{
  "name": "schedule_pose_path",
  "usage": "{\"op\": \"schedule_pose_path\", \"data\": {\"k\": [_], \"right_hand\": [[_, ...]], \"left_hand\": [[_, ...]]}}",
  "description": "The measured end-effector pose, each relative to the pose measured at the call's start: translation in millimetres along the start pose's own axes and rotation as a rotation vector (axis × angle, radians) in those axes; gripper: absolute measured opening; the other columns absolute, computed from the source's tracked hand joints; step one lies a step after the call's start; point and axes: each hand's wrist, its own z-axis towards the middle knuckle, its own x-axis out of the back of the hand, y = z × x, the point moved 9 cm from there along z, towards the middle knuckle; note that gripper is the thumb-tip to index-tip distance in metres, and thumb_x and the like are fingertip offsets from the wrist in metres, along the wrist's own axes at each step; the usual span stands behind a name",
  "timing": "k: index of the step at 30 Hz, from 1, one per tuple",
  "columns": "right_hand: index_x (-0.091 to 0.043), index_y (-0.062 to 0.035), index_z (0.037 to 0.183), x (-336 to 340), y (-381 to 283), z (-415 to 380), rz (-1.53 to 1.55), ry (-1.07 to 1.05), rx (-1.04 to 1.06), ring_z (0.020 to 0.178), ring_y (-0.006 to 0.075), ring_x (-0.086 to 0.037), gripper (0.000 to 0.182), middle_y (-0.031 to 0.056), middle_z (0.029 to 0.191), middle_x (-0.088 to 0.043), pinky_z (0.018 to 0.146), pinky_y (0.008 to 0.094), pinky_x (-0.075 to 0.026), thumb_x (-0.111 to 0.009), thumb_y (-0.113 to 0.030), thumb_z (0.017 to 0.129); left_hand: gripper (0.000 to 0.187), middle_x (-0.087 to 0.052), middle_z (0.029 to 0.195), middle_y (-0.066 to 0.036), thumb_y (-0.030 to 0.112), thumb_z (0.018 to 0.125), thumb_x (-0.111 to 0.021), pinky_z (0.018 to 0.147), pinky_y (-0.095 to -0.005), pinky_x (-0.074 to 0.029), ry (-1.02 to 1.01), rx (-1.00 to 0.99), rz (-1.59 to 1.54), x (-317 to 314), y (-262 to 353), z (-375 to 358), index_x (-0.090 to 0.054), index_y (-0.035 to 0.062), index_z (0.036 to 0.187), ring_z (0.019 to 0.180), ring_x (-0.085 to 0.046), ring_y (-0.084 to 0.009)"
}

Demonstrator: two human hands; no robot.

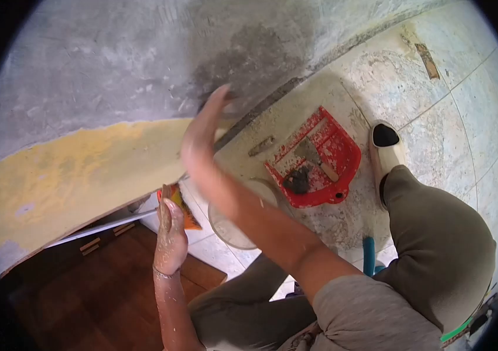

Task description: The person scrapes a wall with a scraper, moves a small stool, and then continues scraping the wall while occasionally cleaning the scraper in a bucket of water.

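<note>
My right hand is raised at the wall, beside a dark damp patch. Motion blurs it, and a dark shape shows behind its fingers that I cannot make out. Lower left, my left hand is smeared with pale residue; its fingers stretch upward, with nothing visibly gripped. An orange and yellow packet lies just behind it. Partly covered by my right forearm is a round pale bucket. A red dustpan on the floor holds a putty knife and a dark clump.
Yellowish coating covers the wall's lower strip. Brown boards lie lower left. A thin flat piece rests near the wall's base. My shoe stands right of the dustpan on stained tiles, near a teal tube.
</note>
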Motion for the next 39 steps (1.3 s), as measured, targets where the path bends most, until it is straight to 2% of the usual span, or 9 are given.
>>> {"op": "schedule_pose_path", "data": {"k": [6,9,12,17,19,25,30,36,39], "right_hand": [[-0.002,0.0008,0.159,8,47,21,0.266,-0.073,-0.010,0.154,0.0320,-0.015,0.089,0.0230,0.166,-0.010,0.125,0.0413,-0.013,-0.028,-0.063,0.104],[-0.012,0.0032,0.158,48,11,20,0.084,0.088,-0.429,0.153,0.0308,-0.020,0.090,0.0207,0.166,-0.016,0.124,0.0399,-0.016,-0.027,-0.066,0.103],[-0.006,-0.0018,0.161,11,25,-5,0.218,-0.117,-0.032,0.154,0.0311,-0.014,0.107,0.0143,0.169,-0.010,0.123,0.0404,-0.015,-0.031,-0.081,0.093],[-0.007,0.0045,0.159,14,26,46,0.340,-0.219,-0.231,0.152,0.0311,-0.019,0.103,0.0139,0.168,-0.012,0.123,0.0377,-0.013,-0.026,-0.076,0.097],[-0.007,0.0029,0.159,39,25,30,-0.109,-0.239,0.178,0.153,0.0295,-0.017,0.101,0.0128,0.168,-0.011,0.124,0.0362,-0.009,-0.026,-0.075,0.098],[-0.003,-0.0009,0.160,56,38,51,0.266,-0.150,-0.013,0.154,0.0263,-0.011,0.101,0.0135,0.169,-0.005,0.124,0.0341,-0.008,-0.028,-0.076,0.097],[-0.011,0.0015,0.159,43,20,60,0.038,-0.195,0.124,0.153,0.0289,-0.016,0.096,0.0186,0.166,-0.014,0.123,0.0352,-0.014,-0.032,-0.070,0.100],[-0.004,-0.0007,0.160,20,4,24,0.190,-0.325,0.145,0.155,0.0263,-0.006,0.096,0.0146,0.169,-0.006,0.124,0.0360,-0.003,-0.025,-0.073,0.100],[-0.004,-0.0002,0.160,24,-25,24,0.109,-0.050,-0.143,0.156,0.0273,-0.005,0.092,0.0146,0.169,-0.004,0.124,0.0358,-0.004,-0.025,-0.068,0.102]], "left_hand": [[0.072,-0.022,0.164,-0.021,0.049,0.110,-0.023,0.123,-0.0383,-0.016,-0.052,0.049,-0.035,-3,-7,0,-0.017,-0.0052,0.157,0.153,-0.017,-0.0293],[0.073,-0.022,0.164,-0.021,0.050,0.109,-0.023,0.124,-0.0383,-0.015,-0.074,0.131,-0.064,-7,-13,5,-0.017,-0.0051,0.157,0.154,-0.016,-0.0290],[0.074,-0.021,0.164,-0.021,0.051,0.109,-0.022,0.124,-0.0382,-0.015,-0.082,0.100,-0.064,-9,-10,0,-0.016,-0.0050,0.157,0.154,-0.016,-0.0288],[0.078,-0.021,0.165,-0.020,0.054,0.108,-0.022,0.124,-0.0389,-0.016,-0.035,0.025,-0.100,-2,-23,-7,-0.016,-0.0047,0.158,0.154,-0.016,-0.0283],[0.080,-0.021,0.164,-0.020,0.057,0.107,-0.022,0.124,-0.0397,-0.016,-0.049,0.028,-0.108,-5,-28,-6,-0.016,-0.0044,0.158,0.154,-0.017,-0.0280],[0.089,-0.022,0.164,-0.022,0.065,0.103,-0.021,0.124,-0.0419,-0.019,-0.053,-0.015,-0.138,-4,-23,-6,-0.015,-0.0046,0.158,0.153,-0.018,-0.0274],[0.098,-0.030,0.165,0.001,0.083,0.090,0.000,0.119,-0.0516,-0.020,0.100,0.245,-0.327,49,-263,112,-0.021,0.0194,0.162,0.154,-0.020,-0.0218],[0.088,-0.027,0.165,-0.004,0.072,0.098,-0.003,0.123,-0.0429,-0.020,0.084,0.317,-0.525,42,-252,101,-0.020,0.0124,0.161,0.153,-0.021,-0.0204],[0.093,-0.018,0.165,-0.019,0.071,0.100,-0.020,0.125,-0.0446,-0.017,-0.024,0.024,-0.155,-1,-40,2,-0.013,-0.0004,0.159,0.154,-0.016,-0.0257]]}}
